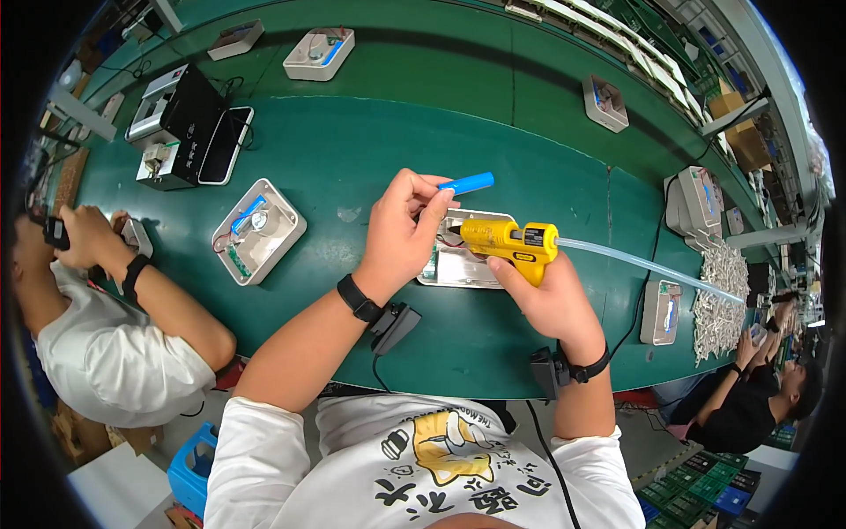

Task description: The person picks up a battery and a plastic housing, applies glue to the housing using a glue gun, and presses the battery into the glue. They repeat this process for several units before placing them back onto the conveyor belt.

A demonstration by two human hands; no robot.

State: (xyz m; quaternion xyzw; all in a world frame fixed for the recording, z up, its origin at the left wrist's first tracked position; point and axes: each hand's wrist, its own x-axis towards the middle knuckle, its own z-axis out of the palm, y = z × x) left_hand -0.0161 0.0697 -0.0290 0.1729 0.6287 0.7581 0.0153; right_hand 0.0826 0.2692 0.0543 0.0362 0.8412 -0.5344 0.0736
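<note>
My left hand pinches a blue cylindrical battery by its left end, just above the far edge of a light grey plastic housing. Wrapped round the handle of a yellow hot glue gun is my right hand. A clear glue stick runs out of the gun's back to the right. The gun lies over the housing, its nozzle pointing left toward my left hand, and covers part of the inside. A reddish wire shows beside the nozzle.
Left of me lies another housing with a blue battery and a green board. A black machine stands behind it. At right are a pile of white glue sticks and a housing. Co-workers sit at both sides. A black cable crosses the right.
</note>
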